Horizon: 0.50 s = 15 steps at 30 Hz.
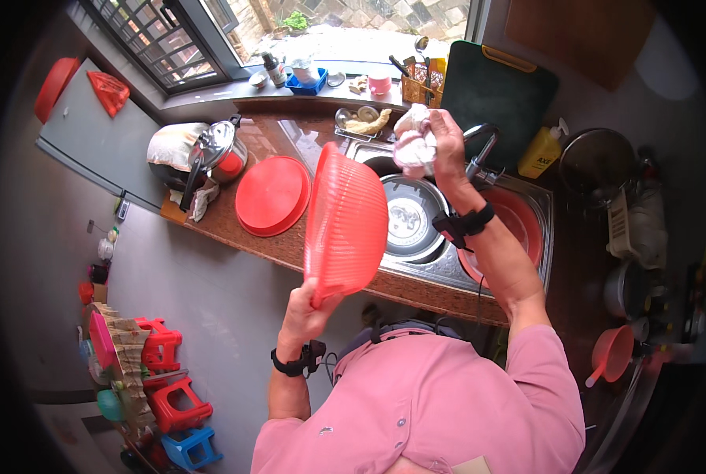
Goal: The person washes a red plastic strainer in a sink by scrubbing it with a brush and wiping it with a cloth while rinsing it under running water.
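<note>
My left hand (307, 312) grips the rim of a red plastic basket (356, 219), which is tilted up on its side above the counter's front edge. A crumpled white and pink cloth (415, 142) is bunched in my right hand (449, 151), raised over the back of the sink near the faucet (483, 145). Below that arm is the double steel sink (447, 269). Its left bowl has a round metal basin (412, 219) in it, its right bowl a red basin (524, 231). An upside-down red basin (271, 195) lies on the counter to the left.
A pressure cooker (225, 151) stands on the granite counter (270, 127), left. Behind the sink are a wire soap rack (359, 127), an orange utensil basket (421, 86) and a dark cutting board (495, 101). A yellow pump bottle (539, 151) stands at right. Plastic stools (178, 403) are on the floor.
</note>
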### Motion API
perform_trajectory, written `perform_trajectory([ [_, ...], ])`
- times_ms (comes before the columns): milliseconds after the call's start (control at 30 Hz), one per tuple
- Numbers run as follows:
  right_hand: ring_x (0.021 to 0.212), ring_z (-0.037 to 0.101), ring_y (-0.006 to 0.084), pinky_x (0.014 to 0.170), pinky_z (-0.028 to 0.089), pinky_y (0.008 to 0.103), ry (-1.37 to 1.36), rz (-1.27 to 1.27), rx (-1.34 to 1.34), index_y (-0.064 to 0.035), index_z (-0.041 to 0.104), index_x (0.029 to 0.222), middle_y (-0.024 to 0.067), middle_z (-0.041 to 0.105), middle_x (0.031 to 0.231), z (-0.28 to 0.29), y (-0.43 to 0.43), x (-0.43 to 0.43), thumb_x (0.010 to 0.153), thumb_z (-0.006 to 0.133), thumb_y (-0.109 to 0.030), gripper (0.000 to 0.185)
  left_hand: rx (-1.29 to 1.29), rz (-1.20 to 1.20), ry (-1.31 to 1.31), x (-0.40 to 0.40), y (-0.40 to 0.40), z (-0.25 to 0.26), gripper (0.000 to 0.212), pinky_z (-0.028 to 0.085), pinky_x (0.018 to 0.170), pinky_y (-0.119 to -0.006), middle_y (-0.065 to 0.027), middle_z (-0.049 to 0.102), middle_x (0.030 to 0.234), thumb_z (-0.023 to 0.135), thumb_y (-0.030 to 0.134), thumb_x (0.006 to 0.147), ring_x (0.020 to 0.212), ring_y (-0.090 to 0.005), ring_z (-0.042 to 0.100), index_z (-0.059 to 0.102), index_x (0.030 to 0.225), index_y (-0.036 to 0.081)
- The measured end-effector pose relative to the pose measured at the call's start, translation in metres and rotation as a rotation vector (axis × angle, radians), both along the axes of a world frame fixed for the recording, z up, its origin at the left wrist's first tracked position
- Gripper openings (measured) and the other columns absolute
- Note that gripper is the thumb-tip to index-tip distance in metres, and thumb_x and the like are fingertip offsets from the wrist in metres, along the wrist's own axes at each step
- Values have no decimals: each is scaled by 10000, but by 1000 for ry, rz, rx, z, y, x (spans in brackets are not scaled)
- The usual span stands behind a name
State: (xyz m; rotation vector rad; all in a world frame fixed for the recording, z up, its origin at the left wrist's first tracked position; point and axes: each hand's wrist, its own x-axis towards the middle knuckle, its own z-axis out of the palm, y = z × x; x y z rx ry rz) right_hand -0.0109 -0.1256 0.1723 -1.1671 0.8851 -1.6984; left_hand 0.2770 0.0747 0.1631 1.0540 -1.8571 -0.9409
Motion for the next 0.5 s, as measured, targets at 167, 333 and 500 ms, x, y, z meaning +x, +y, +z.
perform_trajectory([
  [167,861,632,154,693,531,290,-8,462,170,-26,530,1235,95,614,1074,-18,17,35,1008,500,-259,327,219,29,397,-7,-12,-16,353,510,884,-290,-83,644,1135,640,-40,897,1000,-138,618,515,1227,-30],
  [333,1053,603,380,927,482,407,563,-14,-163,-9,556,1198,214,592,1195,-9,73,84,896,618,-119,328,242,150,560,-28,-24,-15,389,508,951,-318,-114,635,1183,609,-48,908,1065,-171,624,485,1274,-13],
  [500,1293,483,353,1078,377,495,844,53,-607,-32,606,1176,134,568,1288,-20,135,88,805,652,-20,374,177,265,675,-26,-41,-20,409,506,958,-319,-113,626,1211,599,-36,918,1085,-183,621,478,1307,4],
])
